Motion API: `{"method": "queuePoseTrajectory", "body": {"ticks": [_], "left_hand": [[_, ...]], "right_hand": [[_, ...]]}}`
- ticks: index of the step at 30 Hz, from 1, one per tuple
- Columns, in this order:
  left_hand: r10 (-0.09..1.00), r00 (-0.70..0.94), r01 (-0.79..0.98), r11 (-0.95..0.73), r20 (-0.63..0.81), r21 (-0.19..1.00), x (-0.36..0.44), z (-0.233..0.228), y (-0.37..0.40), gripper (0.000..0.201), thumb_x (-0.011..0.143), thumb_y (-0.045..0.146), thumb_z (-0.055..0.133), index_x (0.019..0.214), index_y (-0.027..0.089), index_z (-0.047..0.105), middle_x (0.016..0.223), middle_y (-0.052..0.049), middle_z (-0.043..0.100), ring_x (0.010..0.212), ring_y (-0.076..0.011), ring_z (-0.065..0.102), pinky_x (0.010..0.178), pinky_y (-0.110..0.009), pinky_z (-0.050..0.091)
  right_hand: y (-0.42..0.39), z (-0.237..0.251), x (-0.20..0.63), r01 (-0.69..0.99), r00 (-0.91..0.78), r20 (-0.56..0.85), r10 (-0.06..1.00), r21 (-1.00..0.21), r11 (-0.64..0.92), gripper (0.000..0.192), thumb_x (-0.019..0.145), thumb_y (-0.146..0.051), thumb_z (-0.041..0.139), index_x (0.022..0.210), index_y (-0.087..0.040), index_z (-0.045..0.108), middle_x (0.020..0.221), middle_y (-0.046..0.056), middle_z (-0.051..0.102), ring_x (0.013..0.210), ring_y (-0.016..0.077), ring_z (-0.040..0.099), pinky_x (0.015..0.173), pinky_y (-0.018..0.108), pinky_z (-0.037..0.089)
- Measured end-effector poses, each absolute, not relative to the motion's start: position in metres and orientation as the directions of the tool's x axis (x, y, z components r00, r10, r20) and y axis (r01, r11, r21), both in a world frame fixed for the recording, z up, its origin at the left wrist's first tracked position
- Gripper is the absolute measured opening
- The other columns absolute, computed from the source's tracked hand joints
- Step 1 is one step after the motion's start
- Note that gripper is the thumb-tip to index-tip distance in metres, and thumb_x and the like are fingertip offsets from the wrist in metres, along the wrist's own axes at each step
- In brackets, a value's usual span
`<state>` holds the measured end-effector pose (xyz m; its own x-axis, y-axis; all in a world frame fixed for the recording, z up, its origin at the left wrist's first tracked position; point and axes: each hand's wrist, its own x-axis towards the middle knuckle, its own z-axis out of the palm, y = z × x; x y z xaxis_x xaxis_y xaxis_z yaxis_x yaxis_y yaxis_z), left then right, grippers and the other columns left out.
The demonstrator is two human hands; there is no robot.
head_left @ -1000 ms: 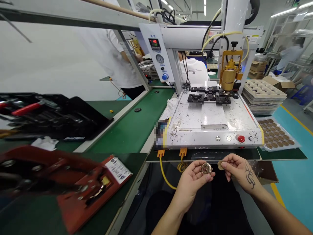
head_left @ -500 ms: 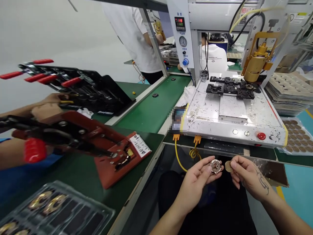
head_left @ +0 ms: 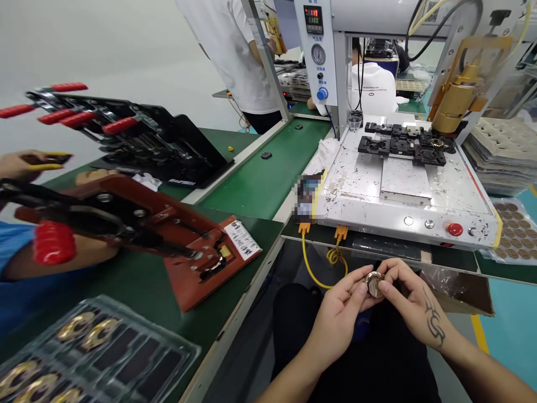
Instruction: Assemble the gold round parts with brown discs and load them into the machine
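Left hand (head_left: pixel 339 307) and right hand (head_left: pixel 413 302) pinch together, fingertips touching.

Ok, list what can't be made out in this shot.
- Round metal part, head view: mostly covered by the fingertips of the left hand and right hand.
- Patch beside the white machine: blurred out.
- Tray of gold pieces: cut by the bottom-left edge.

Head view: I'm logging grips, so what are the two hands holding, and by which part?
Both the left hand and right hand pinch one small round metal part by its rim, fingers on opposite sides.
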<state>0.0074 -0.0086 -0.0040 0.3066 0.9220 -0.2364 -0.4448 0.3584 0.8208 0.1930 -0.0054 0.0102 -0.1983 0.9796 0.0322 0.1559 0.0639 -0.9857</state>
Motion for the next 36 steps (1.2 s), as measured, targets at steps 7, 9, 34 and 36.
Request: {"method": "queuePoseTrajectory", "body": {"ticks": [7,9,34,36], "left_hand": [[0.921,0.319,-0.439,0.352,-0.223,0.826,0.009,-0.001,-0.011,0.052,0.093,0.047,0.080,0.134,0.016,0.073,0.124,-0.015,0.080,0.116,-0.0335,0.076,0.110,-0.053,0.060],[0.921,0.319,-0.427,0.350,-0.223,0.834,0.010,-0.001,-0.012,0.052,0.094,0.048,0.079,0.135,0.016,0.073,0.125,-0.015,0.079,0.117,-0.0336,0.076,0.110,-0.053,0.060],[0.968,0.249,-0.026,0.022,-0.015,0.999,-0.005,-0.002,-0.005,0.050,0.102,0.030,0.064,0.150,0.023,0.053,0.142,-0.015,0.070,0.122,-0.0269,0.074,0.106,-0.040,0.059],[0.980,0.193,-0.101,0.066,-0.046,0.993,-0.006,0.002,-0.003,0.049,0.098,0.032,0.070,0.144,0.023,0.056,0.141,-0.015,0.069,0.118,-0.0257,0.075,0.102,-0.038,0.061]], "right_hand": [[-0.006,0.012,0.193,0.192,-0.160,0.027,0.987,-0.980,0.058,0.030,0.105,-0.045,0.062,0.084,-0.023,0.061,0.107,0.006,0.065,0.097,0.0221,0.061,0.088,0.033,0.051],[-0.006,0.011,0.194,0.204,-0.160,0.020,0.987,-0.978,0.053,0.030,0.105,-0.046,0.061,0.084,-0.023,0.061,0.107,0.006,0.065,0.097,0.0224,0.061,0.088,0.034,0.051],[0.002,-0.001,0.195,0.414,-0.301,0.209,0.930,-0.850,0.325,0.017,0.108,-0.038,0.057,0.107,-0.025,0.068,0.105,0.009,0.068,0.095,0.0240,0.065,0.086,0.038,0.055],[0.003,0.002,0.191,0.298,-0.196,0.067,0.978,-0.946,0.124,0.027,0.104,-0.049,0.064,0.096,-0.024,0.066,0.085,0.004,0.065,0.074,0.0191,0.060,0.068,0.032,0.052]]}}
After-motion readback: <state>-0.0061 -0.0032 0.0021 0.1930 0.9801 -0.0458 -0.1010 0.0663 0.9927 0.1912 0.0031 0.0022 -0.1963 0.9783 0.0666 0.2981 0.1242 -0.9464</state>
